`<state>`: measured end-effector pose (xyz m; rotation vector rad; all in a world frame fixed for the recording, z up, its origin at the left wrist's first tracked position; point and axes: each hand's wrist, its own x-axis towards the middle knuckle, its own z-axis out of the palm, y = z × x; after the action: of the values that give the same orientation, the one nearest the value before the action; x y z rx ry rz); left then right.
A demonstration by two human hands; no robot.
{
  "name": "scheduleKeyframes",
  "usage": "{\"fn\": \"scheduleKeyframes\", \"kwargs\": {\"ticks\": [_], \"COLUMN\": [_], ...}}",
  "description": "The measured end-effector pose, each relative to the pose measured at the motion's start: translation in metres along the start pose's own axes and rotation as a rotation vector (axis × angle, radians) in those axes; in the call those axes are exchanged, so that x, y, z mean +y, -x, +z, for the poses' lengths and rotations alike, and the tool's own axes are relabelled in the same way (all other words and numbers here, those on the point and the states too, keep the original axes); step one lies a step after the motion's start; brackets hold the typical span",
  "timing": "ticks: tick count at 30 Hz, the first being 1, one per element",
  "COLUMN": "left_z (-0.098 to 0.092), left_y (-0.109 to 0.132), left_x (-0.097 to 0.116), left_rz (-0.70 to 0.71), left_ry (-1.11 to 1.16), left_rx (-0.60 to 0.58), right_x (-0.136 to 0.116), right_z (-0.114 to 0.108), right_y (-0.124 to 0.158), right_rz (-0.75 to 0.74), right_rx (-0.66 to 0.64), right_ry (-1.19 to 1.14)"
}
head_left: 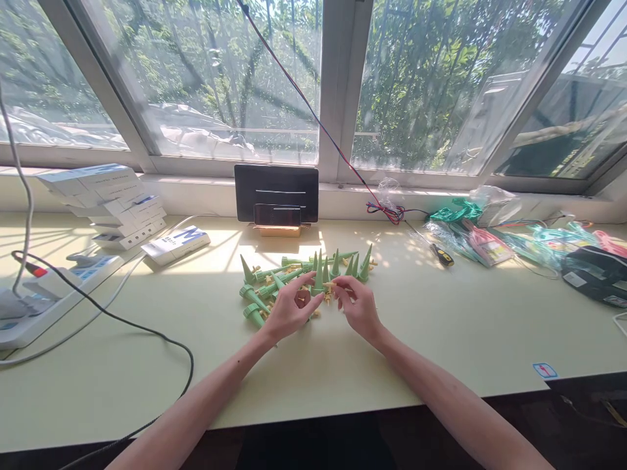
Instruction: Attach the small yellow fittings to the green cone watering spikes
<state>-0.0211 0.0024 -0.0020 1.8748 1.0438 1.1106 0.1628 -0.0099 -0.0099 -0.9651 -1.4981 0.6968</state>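
left hand (290, 308): at green spikes (319, 274) | right hand (360, 305): pinching yellow piece (329, 286) | tablet (277, 183): behind

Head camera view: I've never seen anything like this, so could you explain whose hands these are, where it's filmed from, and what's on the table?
No machine here: these are a person's bare hands, seen by a camera worn on that person's head, looking forward and down. On the pale table lie green spikes among small yellowish pieces. The right hand pinches one yellowish piece; the left hand is beside a green spike, though whether it grips it is unclear. Farther back are white boxes, a dark screen and a screwdriver.
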Motion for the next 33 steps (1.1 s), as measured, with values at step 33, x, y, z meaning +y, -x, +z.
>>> {"fn": "scheduleKeyframes", "kwargs": {"ticks": [33], "left_z": [0.0019], "left_y": [-0.0012], "left_x": [-0.0033], "left_rz": [0.144], "left_ry": [-0.074], "left_rx": [0.024], "right_x": [0.0037], "right_z": [-0.0028], "right_y": [0.0013], "right_rz": [-0.036], "right_rx": [-0.047], "right_ry": [0.097]}}
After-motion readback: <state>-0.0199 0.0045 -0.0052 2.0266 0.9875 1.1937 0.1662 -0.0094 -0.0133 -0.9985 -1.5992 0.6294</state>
